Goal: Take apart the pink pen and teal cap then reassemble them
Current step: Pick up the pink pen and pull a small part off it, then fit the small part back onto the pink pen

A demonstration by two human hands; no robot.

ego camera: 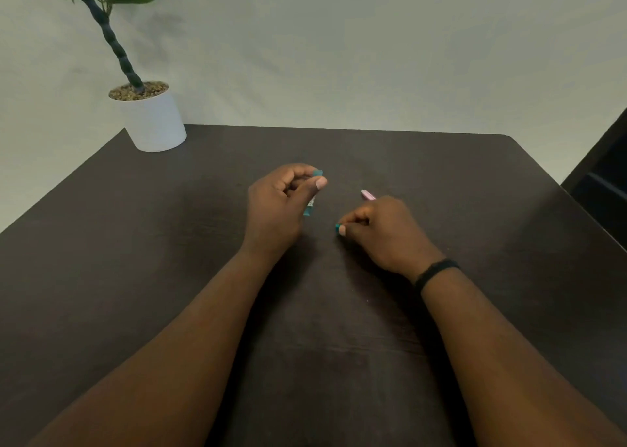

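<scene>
My left hand is closed around the teal cap, which runs along my thumb; its ends show above and below my fingers. My right hand grips the pink pen. The pen's pink end sticks out behind my knuckles, and a teal bit shows at my fingertips. The two hands sit apart over the dark table, and the cap is off the pen. Most of the pen is hidden inside my right fist.
A white pot with a leafy plant stands at the table's far left corner. The dark wooden table spreads under both forearms. A black band circles my right wrist. Dark furniture stands at the right edge.
</scene>
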